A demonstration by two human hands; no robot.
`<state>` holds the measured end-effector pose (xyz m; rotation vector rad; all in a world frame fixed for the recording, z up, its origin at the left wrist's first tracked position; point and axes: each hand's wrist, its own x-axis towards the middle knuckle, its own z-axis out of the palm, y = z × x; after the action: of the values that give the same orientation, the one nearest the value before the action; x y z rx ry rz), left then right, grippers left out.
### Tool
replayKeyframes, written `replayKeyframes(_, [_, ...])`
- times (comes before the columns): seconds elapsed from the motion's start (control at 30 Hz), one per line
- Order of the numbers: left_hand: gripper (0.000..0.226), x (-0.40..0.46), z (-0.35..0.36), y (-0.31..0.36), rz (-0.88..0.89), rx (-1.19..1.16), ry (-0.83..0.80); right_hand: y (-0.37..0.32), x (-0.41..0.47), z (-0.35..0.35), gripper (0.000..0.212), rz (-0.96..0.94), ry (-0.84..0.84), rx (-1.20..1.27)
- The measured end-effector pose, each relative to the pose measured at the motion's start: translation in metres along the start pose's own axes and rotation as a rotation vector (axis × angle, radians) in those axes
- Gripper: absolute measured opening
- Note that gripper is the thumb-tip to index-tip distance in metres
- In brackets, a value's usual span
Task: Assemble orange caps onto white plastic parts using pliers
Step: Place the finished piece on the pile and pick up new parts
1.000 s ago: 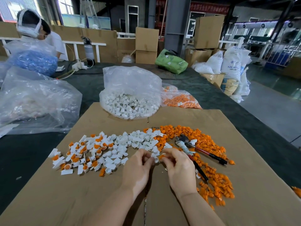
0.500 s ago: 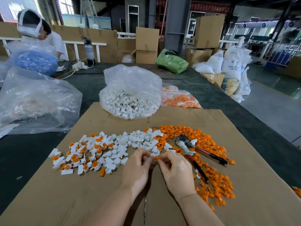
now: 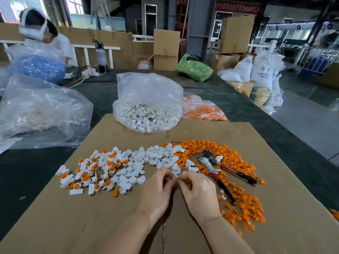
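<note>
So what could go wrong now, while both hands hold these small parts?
1. The left hand and right hand pinch tiny pieces at the fingertips; one might slip into the loose orange caps below.
2. The pliers lie half buried in caps, so picking them up could scatter some off the cardboard.

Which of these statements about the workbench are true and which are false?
1. The red-and-black-handled metal pliers are held in the right hand. False: they lie on the loose orange plastic caps, and no hand touches them.
2. Both hands meet over the flat brown cardboard sheet, with the left hand pinching a small white part. True.
3. The clear plastic bag of white plastic parts stands beyond the cardboard's loose piles. True.
4. The finished white parts with orange caps fitted lie to the right of the pliers. False: they lie far to the left.
</note>
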<state>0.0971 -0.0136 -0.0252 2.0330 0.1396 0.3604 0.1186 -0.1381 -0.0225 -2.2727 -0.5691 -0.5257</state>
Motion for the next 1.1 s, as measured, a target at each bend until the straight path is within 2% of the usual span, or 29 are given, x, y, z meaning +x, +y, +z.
replayKeyframes(0.07, [0.017,0.0015,-0.0008,0.0008,-0.068,-0.095,0.027,-0.0002,0.0004,-0.0002,0.005,0.009,0.005,0.019])
replayKeyframes(0.17, [0.017,0.0023,-0.0025,0.0018,-0.117,-0.179,0.028,-0.0021,0.0007,-0.0020,0.021,0.015,0.049,0.037])
replayKeyframes(0.43, [0.017,0.0019,-0.0048,0.0003,-0.111,-0.191,0.025,-0.0035,0.0004,-0.0024,0.029,-0.072,0.053,0.023])
replayKeyframes(0.6, [0.019,0.0017,-0.0050,-0.0004,-0.113,-0.206,0.033,-0.0043,0.0011,-0.0038,0.021,-0.106,0.058,0.030])
replayKeyframes(0.77, [0.019,0.0021,-0.0047,-0.0015,-0.115,-0.209,0.031,-0.0059,0.0015,-0.0048,0.026,-0.099,0.017,0.048])
replayKeyframes(1.1, [0.019,0.0023,-0.0044,-0.0021,-0.110,-0.183,0.013,-0.0049,0.0025,-0.0037,0.021,-0.108,0.020,0.049])
